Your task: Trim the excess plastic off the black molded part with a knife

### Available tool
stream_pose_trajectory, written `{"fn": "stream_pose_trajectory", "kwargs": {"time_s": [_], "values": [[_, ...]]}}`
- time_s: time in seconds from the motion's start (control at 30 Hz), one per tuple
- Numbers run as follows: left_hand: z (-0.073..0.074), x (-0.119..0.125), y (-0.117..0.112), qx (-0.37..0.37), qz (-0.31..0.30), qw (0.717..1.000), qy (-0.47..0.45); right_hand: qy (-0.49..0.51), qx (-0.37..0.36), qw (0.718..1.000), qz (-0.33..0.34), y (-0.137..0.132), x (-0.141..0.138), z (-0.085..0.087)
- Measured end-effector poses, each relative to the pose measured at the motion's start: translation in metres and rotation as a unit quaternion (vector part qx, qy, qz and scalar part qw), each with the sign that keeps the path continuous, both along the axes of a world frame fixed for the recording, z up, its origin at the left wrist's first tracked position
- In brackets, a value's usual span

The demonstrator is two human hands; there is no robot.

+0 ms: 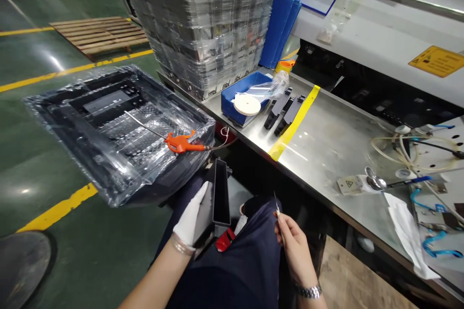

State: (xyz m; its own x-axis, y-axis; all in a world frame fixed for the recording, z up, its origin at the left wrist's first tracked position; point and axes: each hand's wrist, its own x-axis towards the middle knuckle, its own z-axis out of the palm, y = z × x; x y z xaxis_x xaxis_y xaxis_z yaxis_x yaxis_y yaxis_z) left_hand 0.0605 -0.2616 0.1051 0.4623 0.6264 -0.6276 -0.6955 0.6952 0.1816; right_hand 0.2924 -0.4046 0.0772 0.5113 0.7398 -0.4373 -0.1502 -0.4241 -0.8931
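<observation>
My left hand [191,217], in a white glove, holds a long narrow black plastic part [221,192] upright over my lap. A red piece [225,240] shows just below that part. My bare right hand [294,244] pinches a thin needle-like tool [277,205] between thumb and fingers, its tip pointing up, a short way right of the black part. A watch sits on that wrist.
A plastic-wrapped black tray [108,125] with an orange air gun [180,143] on it stands at my left. The steel bench [326,149] carries a blue bin [243,96], two black parts [284,108], yellow tape, tubing and a cloth. Wrapped tray stacks [206,24] rise behind.
</observation>
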Motion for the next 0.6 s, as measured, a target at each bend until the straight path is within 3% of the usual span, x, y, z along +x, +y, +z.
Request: {"fn": "stream_pose_trajectory", "kwargs": {"time_s": [0.17, 0.27, 0.4, 0.5, 0.6], "values": [[-0.01, -0.007, -0.003, -0.022, -0.063, 0.995, -0.078, 0.005, 0.009, 0.999, 0.039, -0.001, -0.006, 0.006], [-0.014, -0.014, -0.001, 0.017, -0.075, 0.988, -0.136, 0.001, 0.016, 0.998, 0.057, -0.003, -0.009, 0.01], [-0.012, -0.018, 0.004, 0.076, -0.049, 0.992, -0.094, -0.04, 0.03, 0.994, 0.101, -0.012, -0.013, 0.026], [-0.004, -0.015, 0.007, 0.092, -0.014, 0.995, -0.047, -0.114, 0.055, 0.971, 0.204, -0.02, -0.021, 0.051], [0.004, -0.011, 0.008, 0.068, -0.002, 0.998, 0.012, -0.2, 0.115, 0.923, 0.309, -0.02, -0.035, 0.075]]}}
